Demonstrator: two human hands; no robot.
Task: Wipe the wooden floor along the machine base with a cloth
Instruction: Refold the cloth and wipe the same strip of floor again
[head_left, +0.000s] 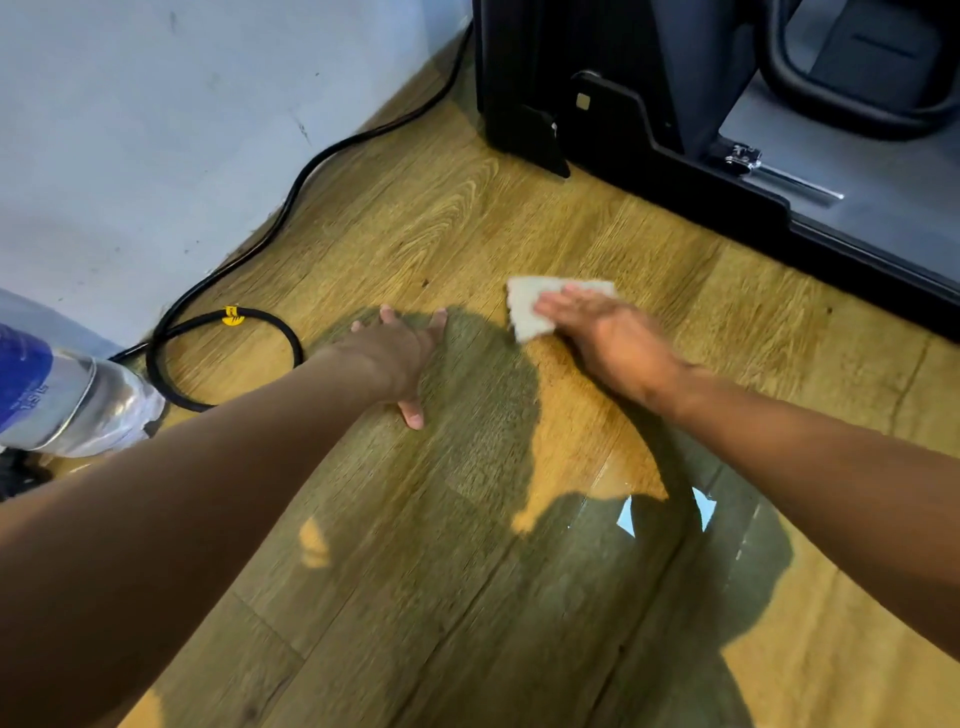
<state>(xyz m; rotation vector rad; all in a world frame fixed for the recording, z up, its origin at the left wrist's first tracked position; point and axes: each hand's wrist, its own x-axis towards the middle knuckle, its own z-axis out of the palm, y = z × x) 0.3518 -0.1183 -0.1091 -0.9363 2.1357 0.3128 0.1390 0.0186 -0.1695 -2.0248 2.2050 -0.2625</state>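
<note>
Right hand (613, 338) flat on a pale folded cloth (524, 312), fingers (563, 304) straight and close together, pressing it down onto the wooden floor (467, 218) rather than gripping it. Cloth on the boards near the black machine base (779, 228), apart from its edge, with a strip of bare floor between. Left hand (395, 358) planted palm-down on the floor near the cloth, to its left, fingers spread wide and straight, thumb out toward the near side, holding nothing. Both forearms bare, reaching in from the bottom corners. Dark shadow of the person across the boards under and between the arms. Black cable (283, 223) along the foot of the pale wall (156, 130), curling into a ring on the floor left of the left hand, with a yellow tag (232, 315) on the ring. At the far left edge, a silver and blue container (78, 395), perhaps a bottle, blurred and cut off by the frame, lying near the cable ring.
</note>
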